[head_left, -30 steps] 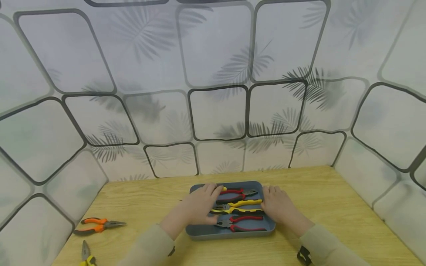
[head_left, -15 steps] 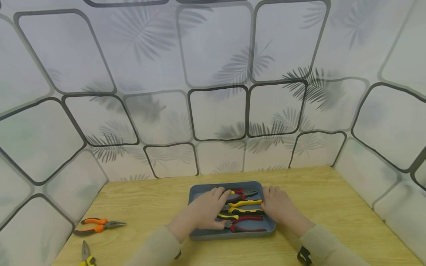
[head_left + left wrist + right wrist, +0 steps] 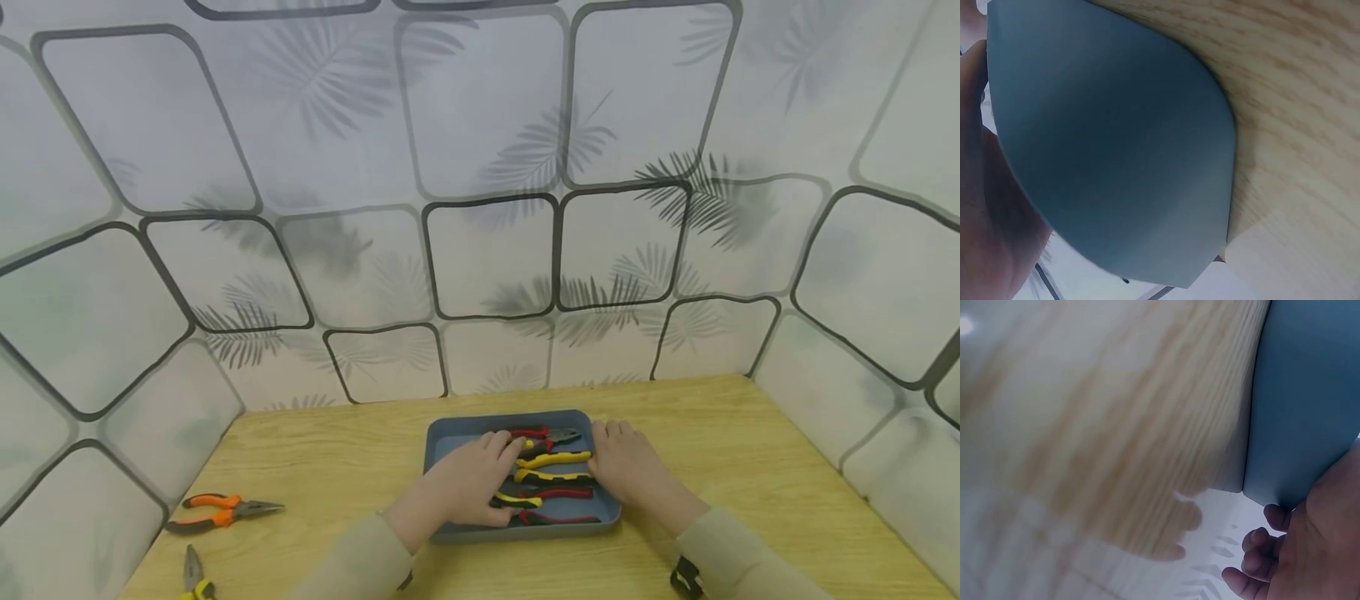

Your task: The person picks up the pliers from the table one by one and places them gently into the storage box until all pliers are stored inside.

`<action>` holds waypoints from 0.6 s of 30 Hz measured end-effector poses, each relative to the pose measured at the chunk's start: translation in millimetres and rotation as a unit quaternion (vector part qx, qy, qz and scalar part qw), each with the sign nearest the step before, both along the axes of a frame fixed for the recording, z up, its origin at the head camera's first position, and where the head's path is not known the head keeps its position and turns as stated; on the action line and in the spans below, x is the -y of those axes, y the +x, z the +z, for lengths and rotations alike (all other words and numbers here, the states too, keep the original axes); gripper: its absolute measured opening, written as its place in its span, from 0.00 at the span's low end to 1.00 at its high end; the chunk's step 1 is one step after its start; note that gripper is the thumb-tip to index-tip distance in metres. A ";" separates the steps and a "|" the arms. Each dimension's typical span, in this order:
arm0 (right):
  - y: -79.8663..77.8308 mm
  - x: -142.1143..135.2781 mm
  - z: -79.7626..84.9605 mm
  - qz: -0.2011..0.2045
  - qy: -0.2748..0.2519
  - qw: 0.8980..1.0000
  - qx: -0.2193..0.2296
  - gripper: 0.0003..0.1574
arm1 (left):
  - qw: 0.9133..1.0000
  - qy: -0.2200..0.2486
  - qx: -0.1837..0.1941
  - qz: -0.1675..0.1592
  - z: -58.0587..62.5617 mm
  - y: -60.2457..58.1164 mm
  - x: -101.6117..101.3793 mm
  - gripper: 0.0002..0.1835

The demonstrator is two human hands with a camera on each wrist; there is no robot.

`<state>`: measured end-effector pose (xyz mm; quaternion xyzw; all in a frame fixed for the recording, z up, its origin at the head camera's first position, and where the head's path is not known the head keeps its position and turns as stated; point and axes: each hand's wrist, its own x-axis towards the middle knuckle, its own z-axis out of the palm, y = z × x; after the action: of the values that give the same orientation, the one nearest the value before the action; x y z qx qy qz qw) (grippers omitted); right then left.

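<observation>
A blue-grey tray (image 3: 450, 429) lies on the table with several pliers in it. My left hand (image 3: 468, 479) reaches into its left part and holds pliers with yellow-and-black handles (image 3: 521, 501); their head is hidden under the hand. Beside them lie other yellow-handled pliers (image 3: 558, 458), red-and-black pliers (image 3: 558, 435) at the back and another red-handled pair (image 3: 566, 520) in front. My right hand (image 3: 630, 467) rests against the tray's right wall. Its fingers (image 3: 1257, 562) are loosely bent outside the wall in the right wrist view; the thumb is mostly hidden.
On the table's left lie orange-handled needle-nose pliers (image 3: 225, 510). Yellow-handled pliers (image 3: 197, 575) are nearer, cut off by the frame's bottom edge. A patterned wall (image 3: 495, 258) encloses the wooden table (image 3: 337, 467) at the back and both sides.
My left hand has moved right and slightly nearer within the tray, carrying the yellow-and-black pliers over the red-handled pair in front. My right hand and the tray have stayed still.
</observation>
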<state>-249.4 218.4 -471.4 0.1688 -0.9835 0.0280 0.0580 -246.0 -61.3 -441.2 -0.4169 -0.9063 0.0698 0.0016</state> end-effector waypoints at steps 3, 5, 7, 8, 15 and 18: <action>-0.1 0.4 0.4 0.001 0.001 1.000 -0.001 0.19 | 1.000 -0.007 -0.004 0.001 -1.0 0.0 0.2 0.51; -0.2 0.5 0.3 0.001 0.004 1.000 -0.002 0.18 | 1.000 -0.013 -0.006 0.002 -0.9 0.5 0.3 0.51; -0.6 0.5 -0.4 0.002 0.007 1.000 -0.005 0.19 | 1.000 -0.017 -0.006 0.003 -0.7 1.1 0.3 0.51; -0.6 0.5 -0.7 0.001 0.008 1.000 -0.006 0.19 | 1.000 -0.019 -0.003 0.005 -0.8 1.6 0.5 0.52; 0.3 0.9 0.0 0.002 0.006 1.000 -0.014 0.20 | 0.999 -0.039 0.005 0.019 -0.5 3.6 2.8 0.53; 0.8 0.8 0.3 0.004 0.008 1.000 -0.015 0.20 | 0.999 -0.033 -0.008 0.014 -1.2 2.4 5.5 0.51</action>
<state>-248.6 217.6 -471.2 0.1738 -0.9820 0.0175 0.0717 -243.6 -66.8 -442.4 -0.4030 -0.9093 0.1032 -0.0057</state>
